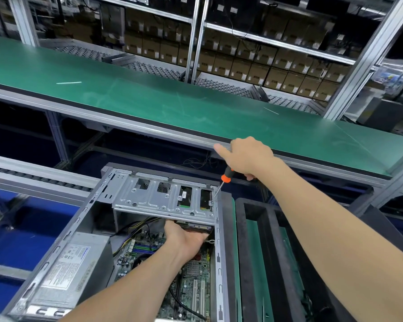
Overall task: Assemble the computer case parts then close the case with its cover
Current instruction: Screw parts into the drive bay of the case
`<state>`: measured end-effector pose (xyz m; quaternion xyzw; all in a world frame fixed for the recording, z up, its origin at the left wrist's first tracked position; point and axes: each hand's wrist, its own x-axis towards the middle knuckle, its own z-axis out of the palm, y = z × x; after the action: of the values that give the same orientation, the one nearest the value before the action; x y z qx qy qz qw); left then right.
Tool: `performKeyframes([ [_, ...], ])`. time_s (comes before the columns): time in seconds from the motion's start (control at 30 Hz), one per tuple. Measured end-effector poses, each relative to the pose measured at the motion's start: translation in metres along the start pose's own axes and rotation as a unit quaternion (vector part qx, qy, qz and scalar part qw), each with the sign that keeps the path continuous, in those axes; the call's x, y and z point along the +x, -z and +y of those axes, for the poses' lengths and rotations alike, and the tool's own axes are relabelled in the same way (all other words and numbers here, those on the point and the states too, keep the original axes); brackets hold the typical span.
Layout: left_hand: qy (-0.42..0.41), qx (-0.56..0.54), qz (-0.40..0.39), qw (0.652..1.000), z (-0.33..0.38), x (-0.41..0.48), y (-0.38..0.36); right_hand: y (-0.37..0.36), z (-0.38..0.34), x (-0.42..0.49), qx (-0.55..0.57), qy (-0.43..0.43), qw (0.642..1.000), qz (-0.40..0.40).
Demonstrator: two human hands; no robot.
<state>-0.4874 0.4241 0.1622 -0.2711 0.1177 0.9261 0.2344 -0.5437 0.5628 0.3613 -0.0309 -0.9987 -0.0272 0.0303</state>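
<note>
Green bench top behind computer case, box-filled shelves beyond.

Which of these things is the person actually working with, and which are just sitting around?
In the job: computer case, drive cage, screwdriver gripped by the right hand, drive held under the cage by the left hand.

Just sitting around: green belt, black foam tray, shelved cardboard boxes.
</note>
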Motion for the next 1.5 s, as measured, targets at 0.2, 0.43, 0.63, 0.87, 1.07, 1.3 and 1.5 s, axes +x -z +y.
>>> performKeyframes([
  [0.2, 0.003, 0.003, -0.008, 1.0, 0.0, -0.004, -0.001, 0.013, 0.019, 0.005, 0.069, 0.311, 0.94, -0.121],
  [0.43, 0.004, 0.005, 0.007, 1.0, 0.0, -0.002, -0.001, 0.0, -0.002, 0.002, 0.01, 0.184, 0.982, 0.039],
  [0.63, 0.002, 0.013, 0.006, 1.0, 0.0, -0.003, -0.001, -0.007, -0.004, 0.002, 0.048, 0.04, 0.998, 0.016],
  [0.87, 0.002, 0.004, 0.015, 1.0, 0.0, -0.005, -0.003, 0.015, 0.016, 0.002, 0.062, 0.313, 0.939, -0.126],
  [1.07, 0.003, 0.003, 0.013, 1.0, 0.001, -0.002, -0.002, 0.003, 0.002, -0.005, 0.04, 0.148, 0.988, 0.029],
  [1.3, 0.001, 0.003, 0.007, 1.0, 0.0, 0.0, 0.0, -0.001, 0.01, -0.003, 0.113, 0.056, 0.991, -0.039],
  [1.5, -0.001, 0.009, 0.002, 1.0, 0.0, 0.0, 0.0, 0.013, 0.022, -0.002, 0.066, 0.296, 0.946, -0.112],
])
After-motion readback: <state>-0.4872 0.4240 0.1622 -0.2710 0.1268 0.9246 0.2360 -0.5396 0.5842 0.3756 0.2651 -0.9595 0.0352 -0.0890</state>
